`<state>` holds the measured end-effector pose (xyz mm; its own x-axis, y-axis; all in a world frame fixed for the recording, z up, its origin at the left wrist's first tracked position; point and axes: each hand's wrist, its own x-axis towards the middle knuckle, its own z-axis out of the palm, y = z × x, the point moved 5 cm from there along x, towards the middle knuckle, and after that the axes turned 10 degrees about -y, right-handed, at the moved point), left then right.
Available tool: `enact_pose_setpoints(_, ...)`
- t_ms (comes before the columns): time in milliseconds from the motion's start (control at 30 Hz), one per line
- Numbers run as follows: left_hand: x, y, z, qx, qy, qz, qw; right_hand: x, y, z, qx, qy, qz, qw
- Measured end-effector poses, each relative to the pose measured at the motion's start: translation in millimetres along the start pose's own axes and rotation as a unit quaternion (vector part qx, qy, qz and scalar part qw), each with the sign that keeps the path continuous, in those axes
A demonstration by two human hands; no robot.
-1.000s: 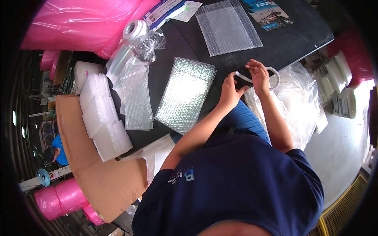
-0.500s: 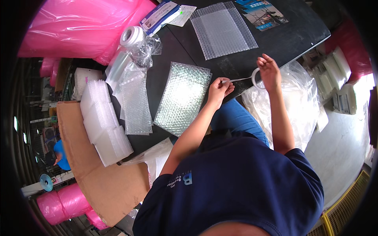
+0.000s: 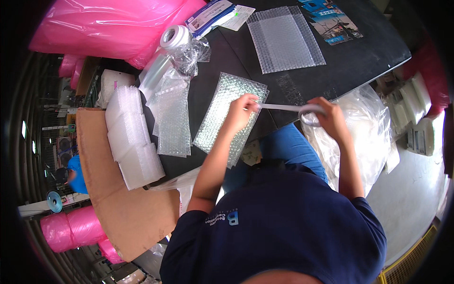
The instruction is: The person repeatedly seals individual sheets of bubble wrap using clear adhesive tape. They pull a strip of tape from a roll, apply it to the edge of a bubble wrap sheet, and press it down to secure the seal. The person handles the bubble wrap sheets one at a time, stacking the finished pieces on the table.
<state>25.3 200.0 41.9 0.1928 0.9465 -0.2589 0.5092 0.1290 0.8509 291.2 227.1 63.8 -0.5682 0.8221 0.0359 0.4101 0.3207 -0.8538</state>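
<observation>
A strip of pale tape [image 3: 280, 107] stretches between my two hands. My left hand [image 3: 244, 111] pinches its free end, above a bubble wrap sheet [image 3: 217, 110] that lies on the black table [image 3: 227, 52]. Gripped in my right hand [image 3: 327, 116] is the tape roll [image 3: 309, 112], at the table's near right edge. Motion smears the tape and roll a little. Farther back lies another bubble wrap sheet [image 3: 283, 40], with a smaller piece on top of it. Narrower bubble wrap pieces [image 3: 172, 120] rest to the left.
A stack of white foam pouches [image 3: 130, 137] stands at the left beside a cardboard sheet [image 3: 118, 189]. Pink wrapped rolls [image 3: 109, 28] rise at the far left. White tape rolls [image 3: 174, 37] and printed packets [image 3: 213, 18] sit behind. A clear plastic bag [image 3: 354, 132] hangs at the right.
My left hand has moved left over the bubble wrap, drawing out a longer strip of tape. My right hand has lowered and closed around the roll. The whole view has shifted slightly.
</observation>
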Motion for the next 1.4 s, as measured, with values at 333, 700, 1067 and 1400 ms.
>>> enact_pose_setpoints(333, 48, -45, -111, 0.133, 0.172, 0.036, 0.975, 34, -61, 65, -0.227, -0.022, -0.036, 0.973)
enact_pose_setpoints(700, 61, -86, -105, 0.196, 0.238, 0.018, 0.951, 55, -36, 88, -0.234, -0.089, 0.017, 0.968)
enact_pose_setpoints(1067, 76, -87, -108, 0.176, 0.22, -0.025, 0.959, 66, -32, 86, -0.21, -0.086, 0.046, 0.973)
enact_pose_setpoints(1400, 82, -80, -105, 0.209, 0.203, -0.049, 0.955, 75, -28, 90, -0.245, -0.113, 0.079, 0.96)
